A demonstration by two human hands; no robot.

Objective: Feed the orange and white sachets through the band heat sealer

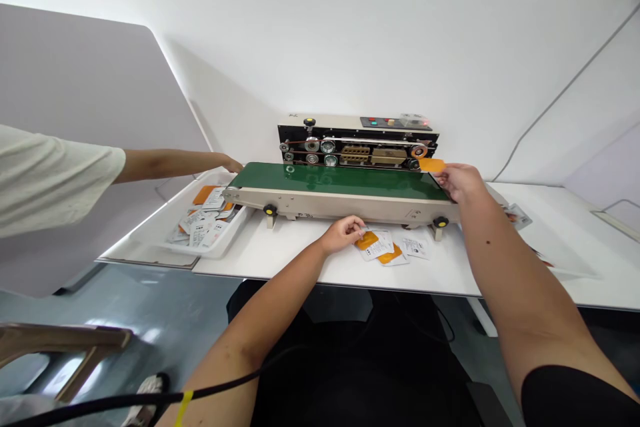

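Note:
Between its fingers my right hand (461, 181) pinches an orange packet (432, 165), held at the right end of a belt sealing machine (358, 147). The packet's edge is beside the rollers, above the green conveyor belt (320, 180). Low on the white table (280, 247), my left hand (344, 235) rests with curled fingers at the edge of several orange and white printed packets (380, 245). Those fingers are closed, and whether they grip a packet is hard to make out.
A white plastic bin (220, 250) full of packets stands under the belt's left end. Another person's arm (170, 165) reaches over it from the left. More packets (518, 216) lie right of the machine. A black cable (210, 388) crosses in front of my left arm.

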